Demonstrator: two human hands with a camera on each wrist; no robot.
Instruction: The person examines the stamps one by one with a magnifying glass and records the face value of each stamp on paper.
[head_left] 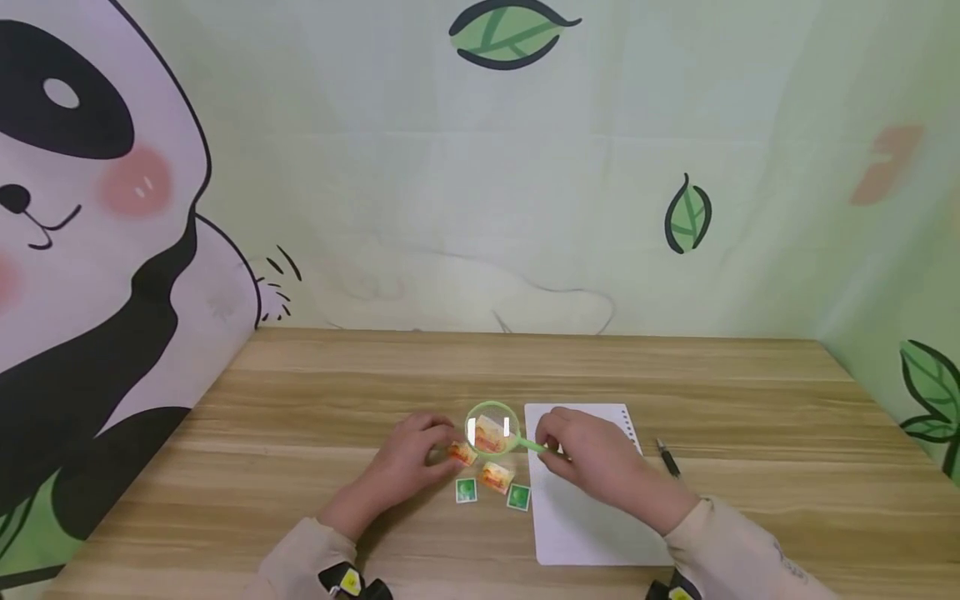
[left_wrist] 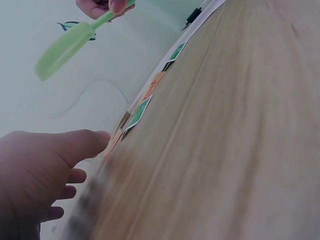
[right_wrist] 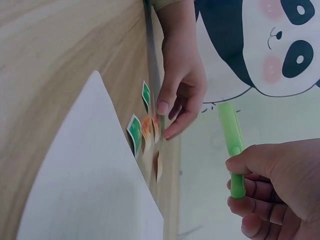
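My right hand (head_left: 592,450) pinches the handle of a green magnifying glass (head_left: 528,445), thumb on one side and curled fingers on the other in the right wrist view. Its round lens hangs above the table, and an orange-and-cream stamp-like paper shows through it. My left hand (head_left: 411,454) rests low at the left, thumb and fingers apart, fingertips right at an orange stamp (head_left: 461,453). Nearer me lie another orange stamp (head_left: 497,477) and two green stamps with white borders, one left (head_left: 466,490) and one right (head_left: 518,497).
A white sheet of paper (head_left: 592,525) with punched holes lies under my right forearm. Right of it is a black pen (head_left: 667,457). The wooden table (head_left: 360,367) meets a wall printed with a panda (head_left: 150,250) and leaves.
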